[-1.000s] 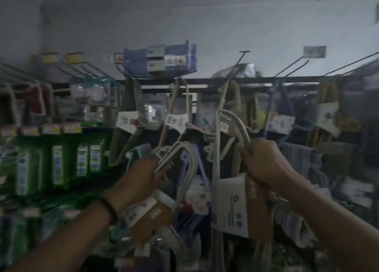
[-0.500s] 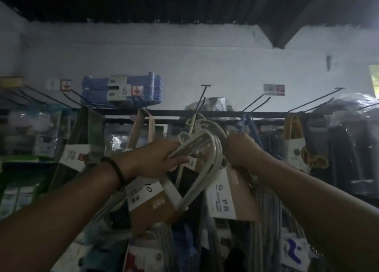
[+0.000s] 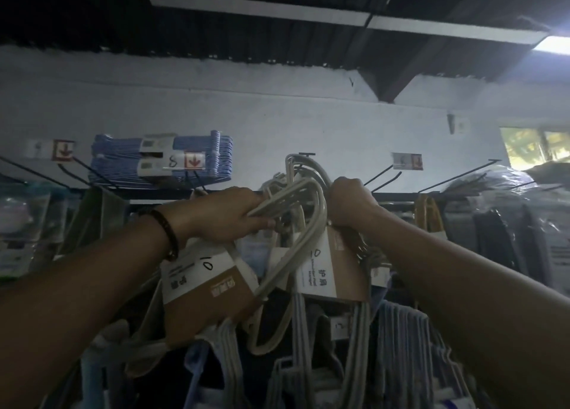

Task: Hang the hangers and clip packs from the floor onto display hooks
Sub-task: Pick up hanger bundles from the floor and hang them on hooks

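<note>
Dim shop aisle, white wall [image 3: 277, 115] behind, dark ceiling [image 3: 216, 29] overhead, black display rail [image 3: 394, 196] running across with wire display hooks [image 3: 456, 174] angling up off it.

Both arms were raised to the rail at 12 o'clock. Left hand [image 3: 222, 215] was clenched around the hook ends of one pack of cream hangers [image 3: 296, 223]; that bundle's loops stuck out from the fist toward 3 o'clock, and its brown-and-white card sleeve [image 3: 203, 282], marked "10", hung below the wrist at 6 o'clock. Dark bead bracelet [image 3: 168, 232] sat on the left wrist.

Right hand [image 3: 351, 206] was closed tight on the top of a second hanger pack [image 3: 302, 168]; hook tips rose above the fist toward 11 o'clock, right by a bare hook end, though I couldn't tell whether they were on it. Its card sleeve [image 3: 330, 266] dropped at 7 o'clock from the hand.

Count: two hanger packs in hand, one per hand, touching each other between the fists. Hangers per pack not countable.

Blue hanger stack [image 3: 160, 161] sat on hooks at 10 o'clock. Yellow hangers [image 3: 428, 214] hung at 3 o'clock. More pale hangers [image 3: 308, 362] hung underneath at 6 o'clock.
</note>
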The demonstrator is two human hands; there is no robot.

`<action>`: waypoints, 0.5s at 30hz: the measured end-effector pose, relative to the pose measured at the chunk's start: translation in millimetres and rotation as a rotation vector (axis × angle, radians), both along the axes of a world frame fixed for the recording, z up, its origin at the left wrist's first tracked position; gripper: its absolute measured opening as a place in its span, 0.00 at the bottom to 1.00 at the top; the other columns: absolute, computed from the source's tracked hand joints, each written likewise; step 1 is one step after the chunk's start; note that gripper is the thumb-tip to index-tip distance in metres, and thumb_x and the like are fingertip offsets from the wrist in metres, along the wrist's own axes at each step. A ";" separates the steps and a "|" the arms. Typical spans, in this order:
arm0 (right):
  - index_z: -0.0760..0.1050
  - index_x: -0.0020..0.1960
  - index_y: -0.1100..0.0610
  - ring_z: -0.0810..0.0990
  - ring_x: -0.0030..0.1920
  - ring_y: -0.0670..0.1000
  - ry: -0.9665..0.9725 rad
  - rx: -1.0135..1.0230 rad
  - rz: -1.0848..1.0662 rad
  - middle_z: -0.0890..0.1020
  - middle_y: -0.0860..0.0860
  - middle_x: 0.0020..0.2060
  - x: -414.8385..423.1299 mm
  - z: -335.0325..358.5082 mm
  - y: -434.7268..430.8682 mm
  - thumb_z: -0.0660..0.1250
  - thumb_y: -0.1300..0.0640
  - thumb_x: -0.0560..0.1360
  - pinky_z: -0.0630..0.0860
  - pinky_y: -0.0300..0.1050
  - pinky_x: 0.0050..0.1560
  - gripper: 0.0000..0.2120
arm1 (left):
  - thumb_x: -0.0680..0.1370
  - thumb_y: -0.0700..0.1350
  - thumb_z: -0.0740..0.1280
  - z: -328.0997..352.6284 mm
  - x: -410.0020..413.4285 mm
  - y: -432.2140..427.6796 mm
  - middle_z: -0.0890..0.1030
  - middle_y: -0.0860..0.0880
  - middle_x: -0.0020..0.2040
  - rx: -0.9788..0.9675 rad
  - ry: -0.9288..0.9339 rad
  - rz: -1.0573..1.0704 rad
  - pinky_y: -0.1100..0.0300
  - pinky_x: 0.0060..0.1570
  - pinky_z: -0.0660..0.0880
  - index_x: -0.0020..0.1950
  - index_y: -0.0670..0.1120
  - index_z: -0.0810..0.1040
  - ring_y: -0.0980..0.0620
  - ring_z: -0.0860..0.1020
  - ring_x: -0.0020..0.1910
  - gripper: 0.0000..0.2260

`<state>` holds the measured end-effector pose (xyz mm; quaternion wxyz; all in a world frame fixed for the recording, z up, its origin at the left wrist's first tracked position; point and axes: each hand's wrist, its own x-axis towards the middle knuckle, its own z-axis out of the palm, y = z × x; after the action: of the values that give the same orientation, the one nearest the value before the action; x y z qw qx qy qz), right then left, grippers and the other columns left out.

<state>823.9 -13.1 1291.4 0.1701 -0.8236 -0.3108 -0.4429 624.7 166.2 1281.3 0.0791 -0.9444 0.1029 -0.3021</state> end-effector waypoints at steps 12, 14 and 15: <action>0.75 0.48 0.58 0.74 0.33 0.48 -0.006 0.105 0.084 0.77 0.51 0.39 31.7 0.3 52.4 0.66 0.52 0.81 0.68 0.36 0.31 0.10 | 0.85 0.59 0.63 19.0 17.5 13.5 0.88 0.62 0.43 -0.236 0.083 0.051 0.73 0.36 0.77 0.51 0.67 0.84 0.65 0.85 0.42 0.09; 0.76 0.48 0.60 0.72 0.32 0.48 0.012 0.122 0.098 0.76 0.51 0.38 40.7 0.2 57.6 0.66 0.54 0.82 0.68 0.37 0.32 0.09 | 0.86 0.56 0.65 14.7 25.8 14.7 0.88 0.59 0.42 -0.355 0.051 0.061 0.73 0.35 0.77 0.52 0.61 0.85 0.65 0.85 0.41 0.09; 0.75 0.48 0.60 0.71 0.32 0.47 0.023 0.115 0.098 0.76 0.51 0.39 44.0 -0.7 59.7 0.65 0.55 0.82 0.69 0.39 0.34 0.09 | 0.86 0.54 0.65 11.8 30.2 15.4 0.89 0.56 0.43 -0.422 0.045 0.059 0.70 0.38 0.80 0.55 0.59 0.85 0.63 0.86 0.42 0.09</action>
<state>867.9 46.5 1290.7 0.2422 -0.8011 -0.3230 -0.4418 654.9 181.6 1293.1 -0.1142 -0.9491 0.0116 -0.2932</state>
